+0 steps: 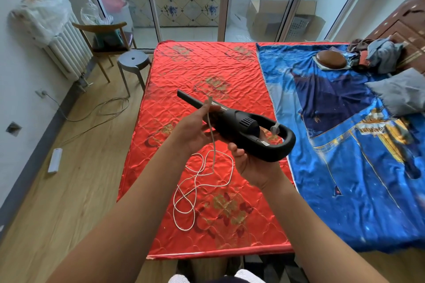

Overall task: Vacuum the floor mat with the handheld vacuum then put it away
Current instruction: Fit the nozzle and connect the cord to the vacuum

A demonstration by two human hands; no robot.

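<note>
above the red mat [207, 71], right hand [255, 165] grips the vacuum [241, 128], left hand [195, 131] pinches its cord [195, 181]; vacuuming looks unstarted.

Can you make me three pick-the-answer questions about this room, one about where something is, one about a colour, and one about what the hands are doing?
1. Where is the grey stool?
A. On the blue sheet
B. On the wooden floor beside the red mat
C. Behind the glass doors

2. What colour is the handheld vacuum?
A. Black
B. White
C. Yellow

3. How is the vacuum being held?
A. It lies alone on the mat
B. One hand holds it
C. Both hands hold it

Answers:
1 B: the stool stands on the floor at the red mat's left edge, by a chair.
2 A: its body, nozzle and loop handle are black.
3 C: the left hand supports the nozzle end and pinches the white cord, while the right hand grips under the handle.
</note>
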